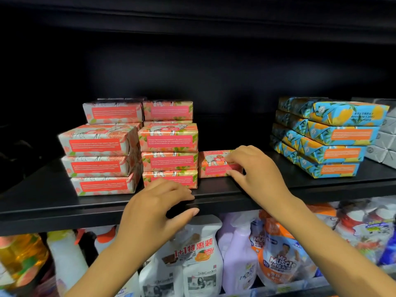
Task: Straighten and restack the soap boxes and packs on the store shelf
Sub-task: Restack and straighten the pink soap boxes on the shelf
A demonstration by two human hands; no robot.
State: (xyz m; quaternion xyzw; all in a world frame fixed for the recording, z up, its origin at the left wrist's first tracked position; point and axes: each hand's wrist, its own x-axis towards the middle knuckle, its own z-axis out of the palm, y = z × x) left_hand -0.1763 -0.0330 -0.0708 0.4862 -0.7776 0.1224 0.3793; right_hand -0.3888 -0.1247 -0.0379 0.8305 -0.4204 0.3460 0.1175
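Pink-and-red soap boxes stand in two front stacks, the left stack [99,159] and the middle stack [169,155], with more boxes [137,111] behind them. To their right a single pink soap box [214,165] lies alone on the black shelf [214,189]. My right hand [255,168] grips this lone box, fingers over its top right corner and thumb at its front. My left hand [158,209] rests on the shelf's front edge below the middle stack, fingers loosely bent, holding nothing. Blue-and-orange soap packs [330,138] are stacked slanted at the right.
Grey boxes [385,138] sit at the far right behind the blue packs. Bare shelf lies between the lone pink box and the blue packs. The shelf below holds spray bottles [197,254], refill pouches [280,258] and other cleaners.
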